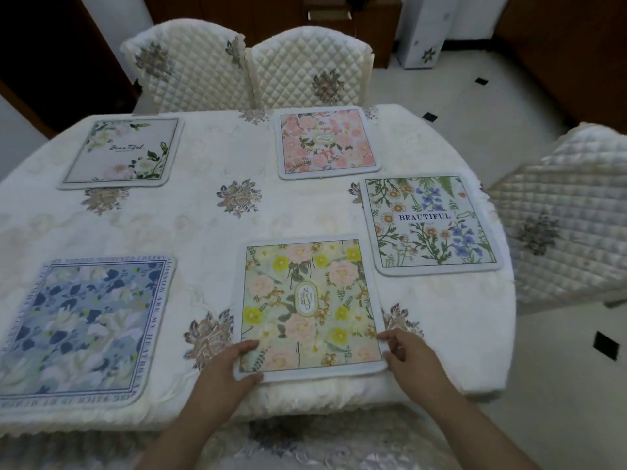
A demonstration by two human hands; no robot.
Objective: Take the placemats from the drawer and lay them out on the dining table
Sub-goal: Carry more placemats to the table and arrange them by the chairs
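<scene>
Several floral placemats lie flat on the dining table (217,232). The yellow-and-pink placemat (308,307) sits at the near edge, and both hands pinch its near corners: my left hand (234,364) grips the near left corner, my right hand (403,354) the near right corner. A blue placemat (84,327) lies near left. A white "Beautiful" placemat (122,150) is far left, a pink one (325,142) far centre, and a green-and-blue "BEAUTIFUL" placemat (431,222) lies at the right. No drawer is in view.
A cream embroidered cloth covers the table. Two quilted chairs (244,66) stand at the far side, another chair (559,225) at the right, and a cushioned seat (305,442) sits just below me. Tiled floor (509,96) lies to the right.
</scene>
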